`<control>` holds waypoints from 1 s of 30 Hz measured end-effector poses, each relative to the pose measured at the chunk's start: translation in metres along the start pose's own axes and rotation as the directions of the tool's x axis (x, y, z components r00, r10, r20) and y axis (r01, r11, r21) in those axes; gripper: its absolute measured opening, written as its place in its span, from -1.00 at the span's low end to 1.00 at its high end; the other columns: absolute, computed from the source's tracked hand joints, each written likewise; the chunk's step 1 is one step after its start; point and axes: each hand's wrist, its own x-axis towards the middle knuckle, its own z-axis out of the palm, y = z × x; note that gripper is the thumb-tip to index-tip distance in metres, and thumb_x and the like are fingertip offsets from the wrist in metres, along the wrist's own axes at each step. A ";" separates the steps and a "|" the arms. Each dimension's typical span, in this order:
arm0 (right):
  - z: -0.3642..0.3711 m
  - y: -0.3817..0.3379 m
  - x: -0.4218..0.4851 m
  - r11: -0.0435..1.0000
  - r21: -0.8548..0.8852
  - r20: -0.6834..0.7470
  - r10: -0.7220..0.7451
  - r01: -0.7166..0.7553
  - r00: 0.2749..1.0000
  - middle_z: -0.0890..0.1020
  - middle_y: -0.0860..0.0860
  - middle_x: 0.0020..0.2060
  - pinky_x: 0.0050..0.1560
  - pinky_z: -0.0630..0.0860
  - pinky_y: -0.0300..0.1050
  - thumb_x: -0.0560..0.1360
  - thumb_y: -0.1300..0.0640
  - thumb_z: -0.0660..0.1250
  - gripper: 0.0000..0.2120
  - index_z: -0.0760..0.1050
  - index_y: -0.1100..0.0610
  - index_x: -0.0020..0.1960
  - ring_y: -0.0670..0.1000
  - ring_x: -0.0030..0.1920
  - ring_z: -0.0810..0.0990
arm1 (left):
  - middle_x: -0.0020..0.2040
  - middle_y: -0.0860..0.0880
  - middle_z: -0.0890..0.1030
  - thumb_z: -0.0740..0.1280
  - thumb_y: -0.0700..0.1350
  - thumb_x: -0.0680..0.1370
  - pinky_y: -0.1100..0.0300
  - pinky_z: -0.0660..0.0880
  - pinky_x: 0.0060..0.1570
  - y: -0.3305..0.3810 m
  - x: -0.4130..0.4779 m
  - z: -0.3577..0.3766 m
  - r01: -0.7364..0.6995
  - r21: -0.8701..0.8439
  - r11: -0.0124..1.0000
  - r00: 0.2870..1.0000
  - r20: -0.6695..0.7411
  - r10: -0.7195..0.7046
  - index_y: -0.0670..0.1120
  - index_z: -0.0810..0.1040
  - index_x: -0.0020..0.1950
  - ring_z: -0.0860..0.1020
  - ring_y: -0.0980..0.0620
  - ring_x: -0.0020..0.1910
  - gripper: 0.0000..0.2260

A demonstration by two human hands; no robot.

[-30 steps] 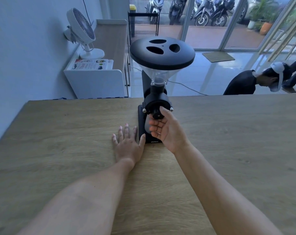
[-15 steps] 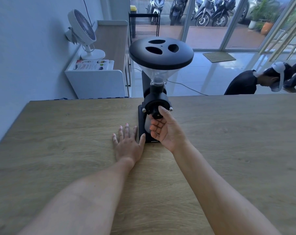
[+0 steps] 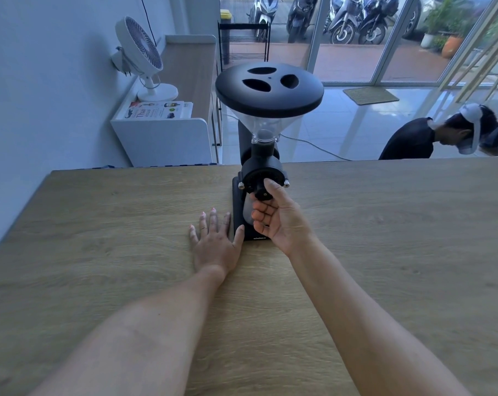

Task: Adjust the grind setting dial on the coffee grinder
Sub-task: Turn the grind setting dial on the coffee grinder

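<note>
A black coffee grinder (image 3: 260,155) with a clear funnel hopper and a wide black lid stands at the far middle of the wooden table (image 3: 99,224). Its round grind dial (image 3: 259,178) faces me, with a small knob at its centre. My right hand (image 3: 279,218) is raised in front of the grinder, palm turned left, thumb and index finger pinching the knob. My left hand (image 3: 216,241) lies flat on the table, fingers apart, its thumb touching the grinder's base.
Beyond the table's far edge, a person (image 3: 430,138) in a dark top bends over at the right. A white cabinet (image 3: 162,135) with a fan (image 3: 140,55) and a book stands at the left by the wall. Glass doors lie behind.
My right hand has shifted slightly at the dial, its fingers curling in and then loosening again. The left hand and the grinder have stayed put.
</note>
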 end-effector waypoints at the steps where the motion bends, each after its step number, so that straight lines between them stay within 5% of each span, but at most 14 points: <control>1: 0.001 -0.001 -0.001 0.999 -0.044 -0.031 -0.021 0.020 0.999 0.65 0.01 -0.33 -0.31 0.53 -0.19 0.50 -0.13 0.40 -0.67 0.65 0.16 -0.09 -0.07 -0.38 0.60 | 0.65 0.00 -0.09 -0.29 0.38 0.54 -0.16 -0.21 0.54 0.000 0.000 0.000 0.000 -0.001 1.000 1.000 0.001 0.000 0.18 -0.05 0.62 -0.20 -0.04 0.61 -0.33; 7: 0.010 -0.009 -0.007 0.974 -0.210 -0.202 -0.128 0.084 0.971 0.68 0.02 -0.39 -0.41 0.48 -0.22 0.48 -0.06 0.44 -0.72 0.65 0.17 -0.16 -0.10 -0.49 0.56 | 0.65 0.00 -0.09 -0.27 0.37 0.55 -0.15 -0.22 0.54 0.000 0.001 0.000 0.002 0.002 1.000 1.000 0.004 -0.002 0.17 -0.04 0.62 -0.19 -0.04 0.61 -0.34; 30: 0.017 -0.006 -0.008 0.969 -0.192 -0.255 -0.200 0.153 0.946 0.63 0.10 -0.41 -0.50 0.41 -0.22 0.48 0.01 0.48 -0.72 0.61 0.24 -0.20 -0.09 -0.55 0.48 | 0.65 0.01 -0.06 -0.24 0.37 0.56 -0.14 -0.20 0.54 0.001 0.001 -0.001 0.007 -0.006 1.000 1.000 -0.007 -0.007 0.19 0.00 0.62 -0.17 -0.03 0.62 -0.36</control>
